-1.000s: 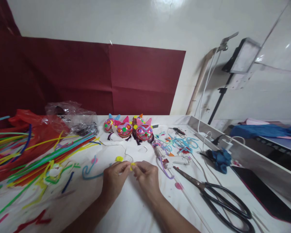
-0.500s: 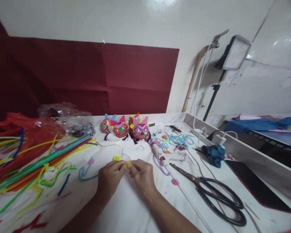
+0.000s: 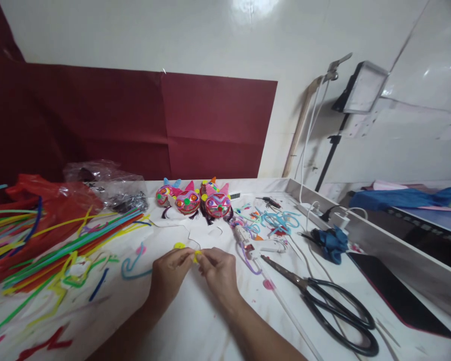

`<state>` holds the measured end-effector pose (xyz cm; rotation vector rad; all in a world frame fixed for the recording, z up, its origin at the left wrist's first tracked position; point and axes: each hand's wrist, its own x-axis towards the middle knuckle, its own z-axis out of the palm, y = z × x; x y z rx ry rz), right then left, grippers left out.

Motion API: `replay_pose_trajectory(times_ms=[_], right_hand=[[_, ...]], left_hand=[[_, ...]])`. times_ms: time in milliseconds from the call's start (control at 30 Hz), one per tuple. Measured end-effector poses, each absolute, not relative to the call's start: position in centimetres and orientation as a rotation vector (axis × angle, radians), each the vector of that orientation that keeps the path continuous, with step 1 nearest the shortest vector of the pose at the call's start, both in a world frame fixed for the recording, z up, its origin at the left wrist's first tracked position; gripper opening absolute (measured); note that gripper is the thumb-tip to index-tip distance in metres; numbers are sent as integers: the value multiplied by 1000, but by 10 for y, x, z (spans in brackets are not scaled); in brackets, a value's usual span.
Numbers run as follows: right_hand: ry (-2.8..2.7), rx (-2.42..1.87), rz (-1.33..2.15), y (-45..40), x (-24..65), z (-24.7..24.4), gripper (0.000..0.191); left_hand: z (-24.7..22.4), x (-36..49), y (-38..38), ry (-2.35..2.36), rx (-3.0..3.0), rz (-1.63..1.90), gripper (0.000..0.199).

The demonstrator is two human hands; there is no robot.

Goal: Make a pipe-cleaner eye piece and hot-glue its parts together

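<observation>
Both hands are together at mid-counter. My left hand (image 3: 172,276) and my right hand (image 3: 220,273) each have thumb and fingers closed on one small yellow fuzzy piece (image 3: 196,256), held between the fingertips just above the white marbled counter (image 3: 188,321). The piece is small enough that only fingertips fit on it; I judge that the two-sided pinch keeps it from turning. Its exact shape is mostly hidden by my fingers.

Just beyond my left fingers lies a flat yellow fuzzy disc (image 3: 179,245), similar in colour. To its left, a curved grey-blue fuzzy stem (image 3: 133,268) runs toward my left hand, near a pink fuzzy disc (image 3: 141,249). I cannot tell whether the stem touches the hand.

Far centre: a cluster of multicoloured animal heads with pointed ears (image 3: 218,203), most with faces toward me. Set back this way, they leave the near counter free for handwork, and their decoration can be viewed from my place.

Left: long straight fuzzy stems in green, blue, orange and yellow (image 3: 82,245) lie roughly parallel beside a crumpled red plastic bag (image 3: 52,195); the alignment presumably makes single stems easy to pick out.

Right: a white glue gun (image 3: 265,245) lies beyond large black-handled scissors (image 3: 338,306). The scissors' loops point near and right, their blades toward the gun, probably so that the handles are convenient to my right side.
</observation>
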<state>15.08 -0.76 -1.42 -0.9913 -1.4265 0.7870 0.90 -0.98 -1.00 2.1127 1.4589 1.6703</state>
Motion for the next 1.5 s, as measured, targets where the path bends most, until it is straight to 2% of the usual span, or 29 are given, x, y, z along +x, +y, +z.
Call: replay_pose_trajectory(times_ms=[367, 700, 900, 1300, 1500], right_hand=[[-1411, -978, 743, -3, 147, -20, 24], [-1525, -1001, 551, 2, 146, -25, 23], [-1614, -1056, 453, 5, 144, -26, 22], [-1578, -1078, 547, 7, 146, -19, 22], [-1518, -1057, 630, 11, 148, -19, 22]], left_hand=[[-19, 5, -8, 1488, 2221, 1708, 17], [-28, 6, -2, 1520, 2027, 1679, 20], [-33, 9, 2, 1495, 1649, 1615, 26], [-19, 17, -5, 1606, 1704, 1546, 28], [-10, 21, -6, 1581, 1550, 1458, 32]])
